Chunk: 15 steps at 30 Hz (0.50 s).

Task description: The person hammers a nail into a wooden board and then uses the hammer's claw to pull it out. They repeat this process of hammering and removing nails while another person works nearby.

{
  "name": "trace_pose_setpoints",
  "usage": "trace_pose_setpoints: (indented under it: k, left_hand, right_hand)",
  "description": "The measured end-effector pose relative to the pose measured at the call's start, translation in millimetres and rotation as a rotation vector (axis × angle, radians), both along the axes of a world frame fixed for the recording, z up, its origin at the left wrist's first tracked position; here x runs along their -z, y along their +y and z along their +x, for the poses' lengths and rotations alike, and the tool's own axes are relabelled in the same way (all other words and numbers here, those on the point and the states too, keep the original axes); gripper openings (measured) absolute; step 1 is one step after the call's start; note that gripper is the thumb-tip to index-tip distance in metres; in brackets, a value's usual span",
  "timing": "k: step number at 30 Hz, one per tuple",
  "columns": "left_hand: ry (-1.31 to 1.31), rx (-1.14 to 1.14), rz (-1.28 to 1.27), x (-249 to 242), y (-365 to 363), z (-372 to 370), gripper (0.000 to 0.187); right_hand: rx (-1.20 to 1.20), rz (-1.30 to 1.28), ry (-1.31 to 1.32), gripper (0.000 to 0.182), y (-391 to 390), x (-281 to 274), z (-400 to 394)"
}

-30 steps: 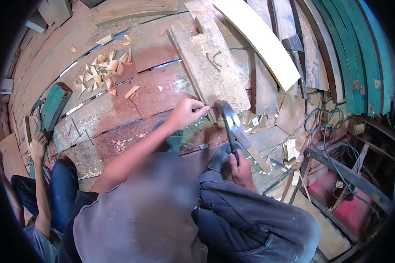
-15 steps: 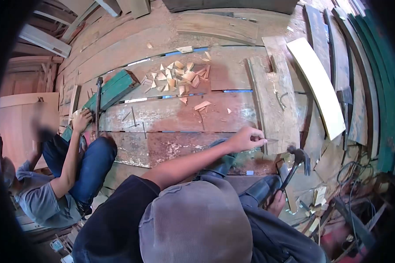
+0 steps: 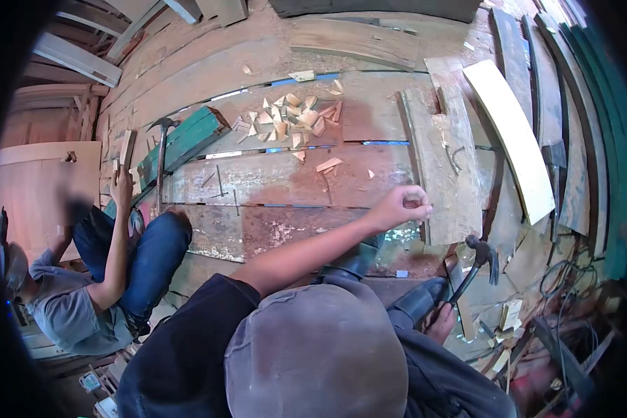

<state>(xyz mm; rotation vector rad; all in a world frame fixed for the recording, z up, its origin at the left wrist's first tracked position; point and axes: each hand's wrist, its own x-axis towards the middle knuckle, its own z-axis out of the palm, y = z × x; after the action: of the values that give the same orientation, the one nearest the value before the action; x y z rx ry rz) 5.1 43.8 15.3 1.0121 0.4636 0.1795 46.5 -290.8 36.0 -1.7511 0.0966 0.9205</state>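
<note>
Wooden board (image 3: 460, 188), notched near its far end, is shown lying on the plank floor (image 3: 369, 174), with a bent dark piece (image 3: 454, 160) resting on its face. The left hand (image 3: 405, 207) is held at the board's near left edge, its fingers curled and the thumb brought close to the fingertips; whether anything small is pinched in this grip cannot be told. The handle of a hammer (image 3: 472, 268) is enclosed by the closed grip of the right hand (image 3: 440, 322), the hammer's head being raised just beyond the near end of the board. To the right, a pale curved board (image 3: 514, 143) is seen. To the left, wood chips (image 3: 301, 120) are heaped, and loose nails (image 3: 221, 182) are scattered nearer the wearer. Farther left, a wooden strip (image 3: 127, 148) is held by a co-worker's hand (image 3: 122, 188) beside a green beam (image 3: 184, 143), against which a second hammer (image 3: 162, 157) is seen.
</note>
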Motion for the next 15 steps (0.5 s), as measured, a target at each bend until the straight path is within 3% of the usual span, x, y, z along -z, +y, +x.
trace_pose_setpoints:
  k: [3, 5, 6, 8, 10, 13, 15]
  left_hand:
    - [-0.007, 0.010, 0.099, 16, -7, 0, 0.014]
    - [0.002, 0.048, 0.062, 19, -11, 0, 0.018]
    - [0.026, 0.060, -0.004, 11, -12, -1, 0.018]
    - [-0.063, 0.092, 0.148, 14, -15, -2, 0.017]
    - [-0.074, 0.133, 0.241, 5, -19, 0, 0.017]
    - [-0.107, 0.134, 0.264, -15, -25, 3, 0.017]
    - [-0.089, 0.153, 0.327, -8, -30, 5, 0.019]
  right_hand:
    - [0.039, -0.019, 0.004, 0.033, -9, 9, -1]
    - [0.047, -0.058, 0.036, 0.034, -47, 49, 5]
    - [-0.168, -0.155, -0.486, 0.035, -38, 54, 4]
    - [-0.113, -0.213, -0.596, 0.038, -2, 19, -2]
    - [0.147, -0.181, -0.166, 0.038, 21, 3, -9]
    - [0.156, -0.104, -0.126, 0.037, -8, 28, 1]
    - [0.038, -0.054, -0.024, 0.037, -26, 38, 5]
